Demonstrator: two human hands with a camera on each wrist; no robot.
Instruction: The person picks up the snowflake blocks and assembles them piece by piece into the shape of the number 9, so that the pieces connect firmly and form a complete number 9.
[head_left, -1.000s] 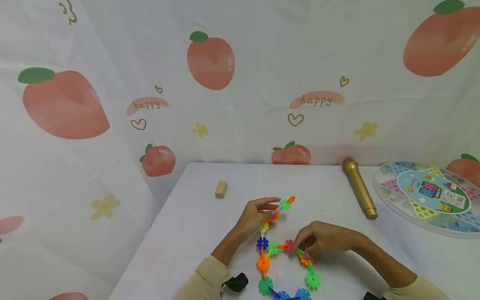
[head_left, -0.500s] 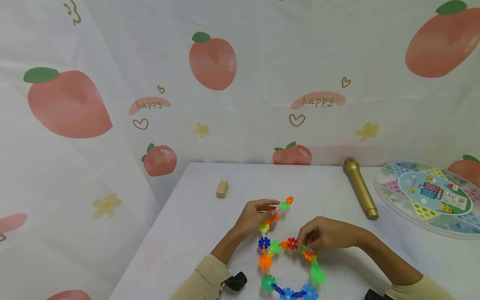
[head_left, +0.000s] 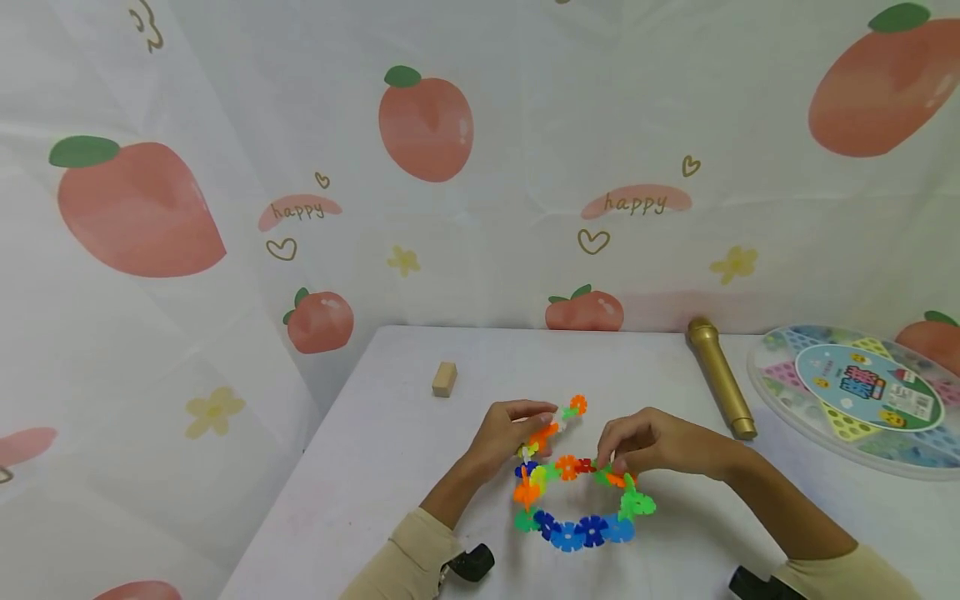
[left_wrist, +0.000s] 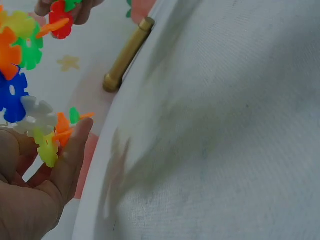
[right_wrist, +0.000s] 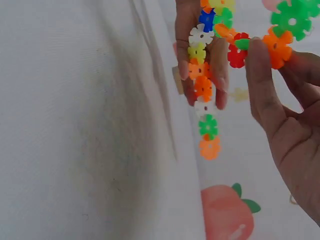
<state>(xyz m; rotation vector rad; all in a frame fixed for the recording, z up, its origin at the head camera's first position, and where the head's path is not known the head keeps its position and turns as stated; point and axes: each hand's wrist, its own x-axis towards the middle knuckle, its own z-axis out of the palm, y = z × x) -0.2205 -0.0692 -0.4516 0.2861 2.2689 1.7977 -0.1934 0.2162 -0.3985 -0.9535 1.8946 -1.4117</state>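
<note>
A chain of colorful plastic snowflake discs (head_left: 567, 536) forms a ring with a straight tail running off its far left corner. My left hand (head_left: 504, 437) grips the tail around its yellow and orange discs (right_wrist: 203, 89); white, green and orange discs stick out past the fingertips. With thumb and finger, my right hand (head_left: 667, 443) pinches the ring's far right part at a small green disc (right_wrist: 243, 44), between a red disc (right_wrist: 237, 56) and an orange one (right_wrist: 278, 47). Blue discs make up the ring's near side, which appears raised off the table.
A wooden block (head_left: 444, 379) lies at the back left of the white table (head_left: 360, 500). Towards the back right are a gold microphone-shaped stick (head_left: 722, 379) and a round, clear-lidded game board (head_left: 780, 408). A fruit-print cloth (head_left: 487, 250) hangs behind.
My right hand has risen and shifted slightly right, bringing the ring up with it. The ring's near blue side has moved up in view. My left hand has barely moved.
</note>
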